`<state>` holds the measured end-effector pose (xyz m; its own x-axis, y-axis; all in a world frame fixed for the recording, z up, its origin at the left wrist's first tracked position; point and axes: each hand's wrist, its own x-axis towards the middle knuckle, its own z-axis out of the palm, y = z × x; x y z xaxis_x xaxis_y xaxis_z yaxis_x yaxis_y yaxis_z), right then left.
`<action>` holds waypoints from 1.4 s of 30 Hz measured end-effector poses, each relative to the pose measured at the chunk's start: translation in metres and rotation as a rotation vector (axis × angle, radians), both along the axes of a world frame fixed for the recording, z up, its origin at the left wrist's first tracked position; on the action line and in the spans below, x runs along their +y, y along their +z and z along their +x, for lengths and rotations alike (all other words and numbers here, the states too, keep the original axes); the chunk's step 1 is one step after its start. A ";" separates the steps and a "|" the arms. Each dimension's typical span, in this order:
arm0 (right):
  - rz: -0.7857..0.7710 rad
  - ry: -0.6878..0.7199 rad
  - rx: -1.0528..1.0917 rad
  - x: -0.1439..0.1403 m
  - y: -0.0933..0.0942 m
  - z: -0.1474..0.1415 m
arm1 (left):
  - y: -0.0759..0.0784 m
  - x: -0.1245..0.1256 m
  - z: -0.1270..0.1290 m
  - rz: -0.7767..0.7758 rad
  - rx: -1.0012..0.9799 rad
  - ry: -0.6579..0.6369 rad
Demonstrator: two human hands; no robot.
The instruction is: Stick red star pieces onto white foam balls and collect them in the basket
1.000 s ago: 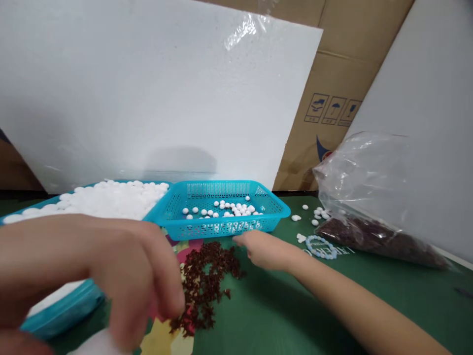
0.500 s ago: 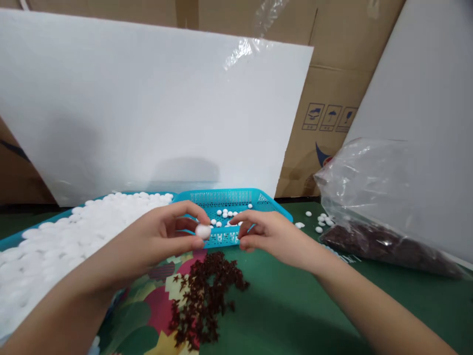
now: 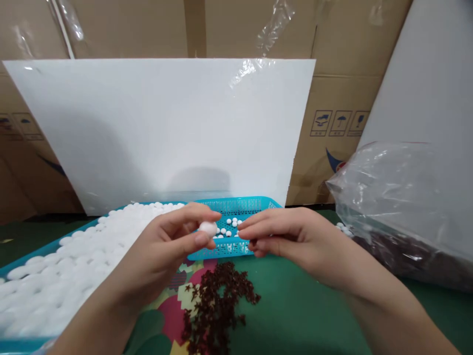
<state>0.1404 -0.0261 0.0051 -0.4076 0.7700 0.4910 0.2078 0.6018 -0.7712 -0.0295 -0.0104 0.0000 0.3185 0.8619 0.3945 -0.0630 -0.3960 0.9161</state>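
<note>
My left hand [image 3: 173,239] pinches a small white ball [image 3: 208,229] between thumb and fingers, in the middle of the head view. A short gap to the right, my right hand [image 3: 291,234] has its fingers bent together with the thumb under them. Whatever its fingertips hold, if anything, is hidden; a dark spot shows near the thumb tip. Behind both hands stands a blue perforated basket [image 3: 225,249] with several white balls [image 3: 229,222] in it. Below them lies a loose pile of dark brown star-shaped pieces [image 3: 221,301].
A blue tray [image 3: 83,229] heaped with white round pieces [image 3: 74,276] fills the left side. At right, a clear plastic bag [image 3: 391,187] holds dark brown pieces [image 3: 399,256], with white pieces beside it. A white board [image 3: 177,123] leans against cardboard boxes [image 3: 236,29].
The camera view has tilted up and shifted slightly. My right hand has come further over, its fingers now closer together and stretched toward the ball. My left hand keeps its pinch on the white ball.
</note>
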 end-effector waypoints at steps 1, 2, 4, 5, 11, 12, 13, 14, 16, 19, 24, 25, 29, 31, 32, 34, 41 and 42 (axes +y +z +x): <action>-0.015 0.006 0.001 -0.001 0.000 0.001 | 0.000 0.000 0.001 -0.014 0.002 -0.004; -0.031 0.006 0.011 -0.001 -0.001 0.001 | 0.000 -0.001 0.003 -0.024 0.003 -0.013; -0.072 0.006 0.041 -0.002 -0.001 0.003 | 0.000 -0.002 0.006 -0.029 -0.009 -0.038; -0.094 0.015 0.057 -0.003 -0.002 0.003 | 0.000 -0.003 0.007 -0.024 -0.023 -0.048; -0.171 0.167 0.217 -0.006 -0.005 0.000 | 0.000 -0.007 0.013 -0.004 -0.058 -0.106; -0.179 0.185 0.245 -0.006 -0.005 0.000 | 0.000 -0.007 0.013 0.000 -0.062 -0.119; -0.190 0.204 0.276 -0.007 -0.004 -0.001 | -0.001 -0.007 0.012 0.004 -0.067 -0.131; -0.205 0.223 0.311 -0.008 -0.004 -0.002 | -0.001 -0.008 0.012 0.006 -0.078 -0.141; -0.243 0.259 0.379 -0.009 -0.002 -0.003 | -0.001 -0.009 0.011 0.003 -0.099 -0.177; -0.312 0.294 0.436 -0.013 -0.001 -0.003 | -0.002 -0.010 0.011 -0.038 -0.134 -0.271; -0.194 0.298 0.440 -0.018 -0.005 -0.004 | -0.003 -0.009 0.013 -0.046 -0.210 -0.315; -0.166 0.292 0.450 -0.017 -0.006 -0.005 | -0.003 -0.009 0.013 -0.033 -0.216 -0.318; -0.020 0.203 0.433 -0.014 -0.006 -0.008 | -0.002 -0.010 0.014 0.038 -0.220 -0.320; 0.096 0.152 0.380 -0.014 -0.006 -0.009 | -0.001 -0.011 0.014 0.073 -0.209 -0.312; 0.148 0.131 0.353 -0.014 -0.005 -0.009 | -0.001 -0.012 0.015 0.079 -0.202 -0.295; 0.216 0.098 0.317 -0.015 -0.006 -0.009 | -0.002 -0.012 0.014 0.086 -0.189 -0.260; 0.092 0.120 0.393 -0.020 -0.007 -0.016 | -0.003 -0.011 0.013 0.173 -0.173 -0.246; 0.060 0.118 0.401 -0.020 -0.007 -0.017 | -0.003 -0.011 0.013 0.182 -0.174 -0.240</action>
<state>0.1236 -0.0458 -0.0019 -0.2589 0.6944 0.6714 -0.1750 0.6498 -0.7396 -0.0165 -0.0210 -0.0032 0.4181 0.6810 0.6012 -0.3234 -0.5069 0.7990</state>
